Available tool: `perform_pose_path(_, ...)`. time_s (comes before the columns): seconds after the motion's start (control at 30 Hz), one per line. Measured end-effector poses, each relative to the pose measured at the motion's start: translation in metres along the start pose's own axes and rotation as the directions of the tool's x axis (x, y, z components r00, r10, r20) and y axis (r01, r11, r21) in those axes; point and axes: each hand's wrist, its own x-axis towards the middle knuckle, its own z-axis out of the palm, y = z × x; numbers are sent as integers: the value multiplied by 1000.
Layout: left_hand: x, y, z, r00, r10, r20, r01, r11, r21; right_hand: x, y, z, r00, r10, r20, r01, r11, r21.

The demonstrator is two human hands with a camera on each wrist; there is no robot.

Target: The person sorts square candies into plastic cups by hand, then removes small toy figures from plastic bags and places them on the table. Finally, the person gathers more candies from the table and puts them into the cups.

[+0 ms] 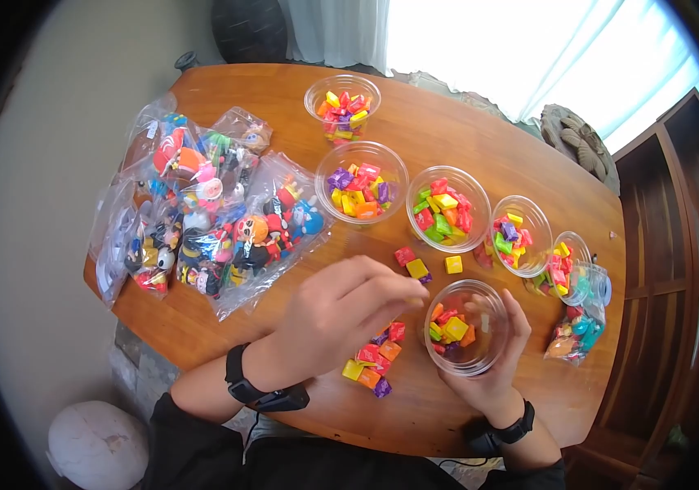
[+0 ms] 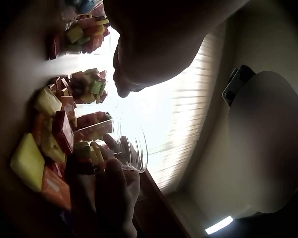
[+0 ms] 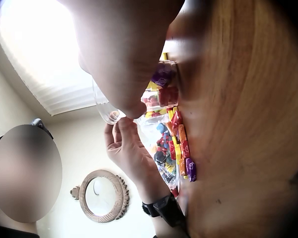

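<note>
My right hand (image 1: 492,384) grips a clear plastic cup (image 1: 488,328) from its right side, fingers curled round the wall. Inside lie several wrapped candies (image 1: 454,328) in yellow, orange, green and red. My left hand (image 1: 329,314) hovers to the cup's left with bent fingers, fingertips close to the rim. In the right wrist view, the left hand (image 3: 126,146) has its fingertips right at the cup's rim; I cannot tell whether they pinch a candy. Below the left hand lies a loose heap of wrapped candies (image 1: 378,359), partly hidden by it.
A few loose candies (image 1: 453,264) lie beyond the held cup. Several candy-filled cups (image 1: 405,189) stand in a curved row behind. Clear bags of toy figures (image 1: 219,216) cover the table's left; a smaller bag (image 1: 576,336) stands near the right edge.
</note>
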Motion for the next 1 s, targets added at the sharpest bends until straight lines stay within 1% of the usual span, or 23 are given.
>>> perform_pose_path(0.03,0,3,1,997,55,-51,-61,989,-132,0,0,1,1000,-3,1,3,1000,4)
perform_pose_path(0.07,-3,8,0,997,59,-39,-65,981,-185,0,0,1,1000,-4,3,4,1000,6)
perform_pose_path(0.1,-6,9,1,998,58,-40,-64,981,-183,-1,1,1,1000,0,16,0,1000,14)
perform_pose_path(0.17,-11,9,4,969,247,16,-239,949,-205,-4,2,0,1000,4,31,-5,1000,22)
perform_pose_path(0.2,-11,11,3,952,298,63,-284,944,-169,-5,3,0,999,-3,46,1,999,40)
perform_pose_path(0.23,-12,11,6,954,294,62,-281,945,-166,-6,4,0,998,-11,61,7,998,58)
perform_pose_path(0.3,-16,13,12,919,384,91,-382,923,-36,-5,3,0,997,-20,68,17,999,39)
perform_pose_path(0.37,-17,13,13,930,356,91,-354,934,-38,-3,2,-2,997,-30,73,29,999,20)
perform_pose_path(0.43,-17,12,12,930,358,89,-357,934,-28,-2,2,-4,992,-38,122,39,999,-3)
perform_pose_path(0.57,-17,10,14,927,367,81,-366,930,-35,-3,1,-4,992,-24,121,25,1000,-9)
perform_pose_path(0.67,-18,9,15,924,366,110,-364,930,-43,-3,0,-4,991,-31,128,31,1000,-3)
perform_pose_path(0.73,-18,9,18,931,354,88,-347,934,-80,-3,0,-5,990,-35,134,34,999,15)
perform_pose_path(0.87,-11,9,12,947,319,42,-316,946,-68,-7,5,-2,996,-23,82,25,999,-20)
perform_pose_path(0.93,-3,5,6,989,146,-4,-146,989,31,-4,2,-1,999,-23,35,26,996,-81)
perform_pose_path(0.97,0,3,1,989,149,-2,-149,988,28,-6,4,-1,999,-21,31,24,996,-83)
perform_pose_path(1.0,2,-1,-6,998,29,61,-35,994,103,-8,8,1,1000,-15,23,17,998,-58)
